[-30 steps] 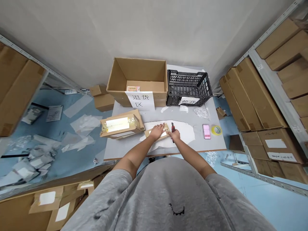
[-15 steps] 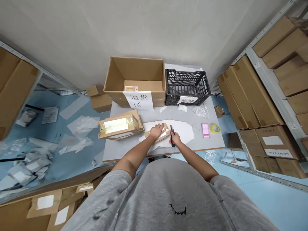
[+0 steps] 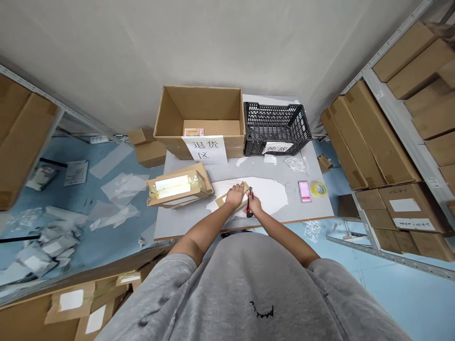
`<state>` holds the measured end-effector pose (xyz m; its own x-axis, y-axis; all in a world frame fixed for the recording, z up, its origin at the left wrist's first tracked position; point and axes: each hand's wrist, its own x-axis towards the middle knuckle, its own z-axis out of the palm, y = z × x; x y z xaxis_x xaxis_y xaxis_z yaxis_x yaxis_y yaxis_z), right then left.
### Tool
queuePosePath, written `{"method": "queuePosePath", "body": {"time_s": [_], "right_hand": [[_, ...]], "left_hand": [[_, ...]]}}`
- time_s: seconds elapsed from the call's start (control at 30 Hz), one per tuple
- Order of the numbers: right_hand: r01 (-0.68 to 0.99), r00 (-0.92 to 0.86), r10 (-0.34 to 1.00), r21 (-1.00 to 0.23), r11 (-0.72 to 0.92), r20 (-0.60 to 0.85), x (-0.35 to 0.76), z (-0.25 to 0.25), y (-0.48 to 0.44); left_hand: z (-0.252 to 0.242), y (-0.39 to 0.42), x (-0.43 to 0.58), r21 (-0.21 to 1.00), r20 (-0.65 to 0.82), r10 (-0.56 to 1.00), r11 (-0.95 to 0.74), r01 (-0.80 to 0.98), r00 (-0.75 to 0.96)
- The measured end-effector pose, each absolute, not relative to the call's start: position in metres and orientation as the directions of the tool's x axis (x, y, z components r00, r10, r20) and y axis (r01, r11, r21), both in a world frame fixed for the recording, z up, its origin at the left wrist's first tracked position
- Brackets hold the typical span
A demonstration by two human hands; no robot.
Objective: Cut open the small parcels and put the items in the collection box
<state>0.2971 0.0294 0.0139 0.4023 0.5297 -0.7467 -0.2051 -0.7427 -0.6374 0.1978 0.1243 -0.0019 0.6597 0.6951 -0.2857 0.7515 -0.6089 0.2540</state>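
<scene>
Left hand (image 3: 235,195): my palm presses flat on small parcel (image 3: 227,199).
Right hand (image 3: 254,205): I grip red cutter (image 3: 250,202) at parcel's right edge.

The person wears a loose light-grey short-sleeved cotton T-shirt (image 3: 249,284) with a small black handwritten-style mark low on its front, sleeves ending above the elbows, forearms bare

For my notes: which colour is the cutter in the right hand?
Red and black; the cutter shows best in the head view.
</scene>
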Motion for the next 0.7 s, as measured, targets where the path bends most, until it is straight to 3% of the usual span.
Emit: {"method": "queuePosePath", "body": {"time_s": [0.7], "right_hand": [[-0.141,0.429,0.536,-0.64,-0.755,-0.727,0.2919,0.0224,0.035]], "left_hand": [[-0.0059,0.1281,0.1939,0.314,-0.272,0.712,-0.57,0.759,0.647]]}}
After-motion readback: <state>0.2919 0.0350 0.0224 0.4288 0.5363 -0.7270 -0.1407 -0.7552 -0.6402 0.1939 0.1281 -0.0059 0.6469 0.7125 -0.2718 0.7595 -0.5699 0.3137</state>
